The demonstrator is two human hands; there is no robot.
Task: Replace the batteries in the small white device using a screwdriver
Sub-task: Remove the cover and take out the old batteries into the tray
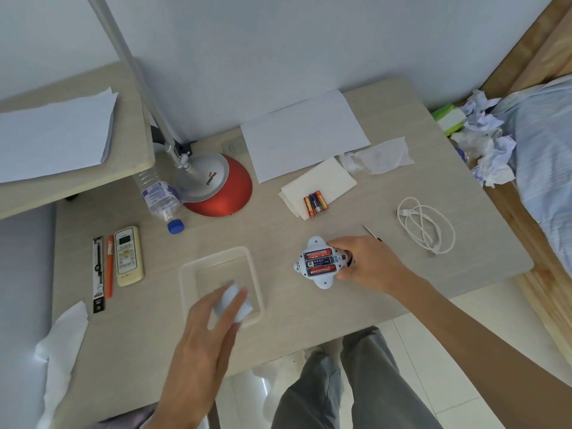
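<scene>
- The small white device (318, 261) lies on the table (278, 320) with its back up and its battery bay open; three batteries sit side by side inside, two red and one dark blue between them.
- The right hand (365, 264) holds the device at its right end, fingers curled around it.
- The left hand (210, 320) grips a pale blue cover (232, 301) between thumb and fingers, over the near right corner of a clear plastic tray (188, 274); I cannot tell whether the cover touches the tray.
- Three loose batteries (315, 203) lie together on a folded napkin (328, 181), well behind the device.
- A thin metal tool tip (371, 233), probably the screwdriver, pokes out just behind the right hand; most of it is hidden.
- A coiled white cable (427, 229) lies to the right, near the table's right edge.
- Between tray and device is a bare strip of tabletop, and the front edge near the device is open too.
- On the left lie a remote control (128, 257), an orange pen (109, 267) and a black packet (98, 274), side by side.
- A red lamp base (223, 193) and a tipped water bottle (159, 199) crowd the back left.
- A white sheet of paper (303, 134) lies at the back edge.
- A tissue (62, 351) lies at the front left corner.
</scene>
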